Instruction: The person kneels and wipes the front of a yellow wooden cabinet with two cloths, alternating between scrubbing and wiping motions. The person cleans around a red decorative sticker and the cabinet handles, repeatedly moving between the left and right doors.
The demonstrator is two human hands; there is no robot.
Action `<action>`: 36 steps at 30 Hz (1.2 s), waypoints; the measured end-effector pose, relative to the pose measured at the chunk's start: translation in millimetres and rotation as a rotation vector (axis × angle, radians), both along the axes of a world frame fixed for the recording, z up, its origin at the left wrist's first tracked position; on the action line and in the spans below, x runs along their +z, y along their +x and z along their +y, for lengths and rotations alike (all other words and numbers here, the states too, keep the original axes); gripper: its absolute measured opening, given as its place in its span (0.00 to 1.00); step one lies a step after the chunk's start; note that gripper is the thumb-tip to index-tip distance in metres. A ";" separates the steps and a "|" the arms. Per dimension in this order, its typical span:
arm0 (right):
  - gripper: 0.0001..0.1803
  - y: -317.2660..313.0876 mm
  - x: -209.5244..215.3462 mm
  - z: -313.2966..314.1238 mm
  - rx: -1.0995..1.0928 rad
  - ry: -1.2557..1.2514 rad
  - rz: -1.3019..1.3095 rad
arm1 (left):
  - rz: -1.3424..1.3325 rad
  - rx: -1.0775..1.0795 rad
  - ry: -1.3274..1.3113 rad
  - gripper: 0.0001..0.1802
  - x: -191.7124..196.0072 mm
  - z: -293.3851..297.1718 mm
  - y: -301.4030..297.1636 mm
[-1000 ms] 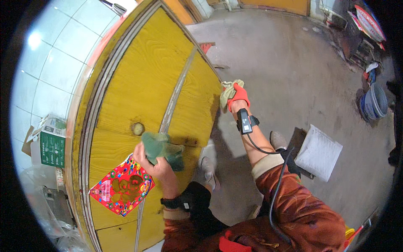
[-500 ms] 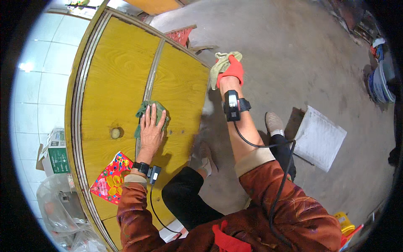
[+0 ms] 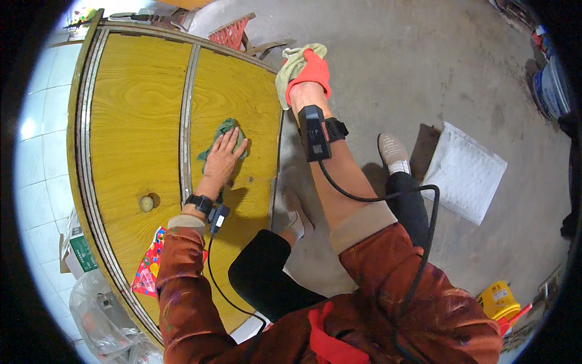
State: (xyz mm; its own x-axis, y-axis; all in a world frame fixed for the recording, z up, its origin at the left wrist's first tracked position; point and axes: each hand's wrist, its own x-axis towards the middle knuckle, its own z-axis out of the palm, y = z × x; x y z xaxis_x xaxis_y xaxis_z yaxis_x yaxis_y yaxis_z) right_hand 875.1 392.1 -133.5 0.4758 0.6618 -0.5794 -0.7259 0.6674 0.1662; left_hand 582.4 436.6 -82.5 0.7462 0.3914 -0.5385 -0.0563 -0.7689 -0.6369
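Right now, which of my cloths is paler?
The pale cloth in your red-gloved right hand; the other, a dark green cloth, lies under your bare left hand.

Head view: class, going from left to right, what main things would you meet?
Green-and-white box, knob, left hand on green cloth, right hand holding pale cloth, right shoe, white pad, bucket.

Dark green cloth, yellow wood-grained cabinet, red glove, pale green rag
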 end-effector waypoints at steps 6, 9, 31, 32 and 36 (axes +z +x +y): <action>0.07 -0.4 -4.0 1.7 -0.015 -0.092 -0.075 | -0.101 0.041 -0.183 0.32 -73.6 18.8 3.5; 0.08 -3.0 -15.1 3.7 0.007 -0.114 -0.115 | -0.108 0.046 -0.203 0.31 -116.7 21.0 5.8; 0.07 36.6 -36.0 -13.9 -0.063 -0.273 -0.064 | -0.349 -0.099 0.227 0.40 73.6 54.7 69.1; 0.08 42.3 -36.7 -15.3 -0.044 -0.281 -0.072 | -0.403 -0.054 0.171 0.42 72.3 56.9 81.5; 0.10 52.7 -41.6 -18.6 -0.067 -0.269 -0.148 | -0.492 0.072 0.065 0.47 59.0 66.0 109.5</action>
